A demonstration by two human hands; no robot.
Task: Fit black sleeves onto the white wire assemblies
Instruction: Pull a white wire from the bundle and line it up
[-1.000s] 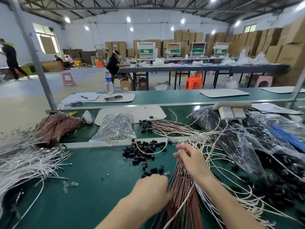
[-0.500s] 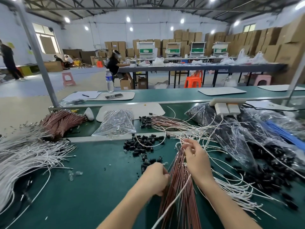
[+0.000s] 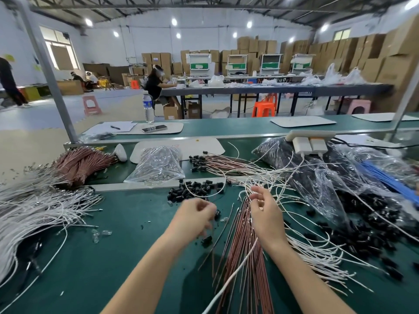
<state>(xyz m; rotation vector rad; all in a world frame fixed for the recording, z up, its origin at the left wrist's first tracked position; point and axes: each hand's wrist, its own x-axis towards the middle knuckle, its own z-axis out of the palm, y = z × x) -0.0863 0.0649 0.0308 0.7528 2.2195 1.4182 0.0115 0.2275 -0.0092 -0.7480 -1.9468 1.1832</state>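
Step in hand: I judge that I am between fittings, taking a new sleeve and looking for the wire end that should receive it.
Left hand: my left hand (image 3: 195, 215) is low at the centre of the green bench (image 3: 108, 250), with the fingers curled in. One black sleeve (image 3: 217, 214) lies just at its fingertips, at 3 o'clock of the hand. I cannot tell if it is pinched or only beside them.
Right hand: my right hand (image 3: 266, 213) is just at 3 o'clock of the left one, apart from it. Its thumb and fingers close around the far end of the copper-coloured wire bundle (image 3: 238, 264), which spreads like a fan from the hand toward 6 o'clock.
Black sleeves: the loose sleeve pile (image 3: 195, 189) lies at 12 o'clock of my left hand, near it. Many more are in the dark plastic bag (image 3: 317, 177) at 2 o'clock and spilled on the bench at 4 o'clock.
White wire assemblies: one big heap of white wires (image 3: 38, 214) is at 9 o'clock, well apart from both hands. A second spread of white wires (image 3: 317, 257) lies at 4 o'clock, touching the copper bundle. One single white wire (image 3: 229, 282) runs from under my right wrist toward 6 o'clock.
Next move: I think one white wire end must be separated from the copper ones. The left hand should then bring the sleeve in line with this end and push it over.
Care: the ends are thin and crowded, so a wrong wire is easily taken.
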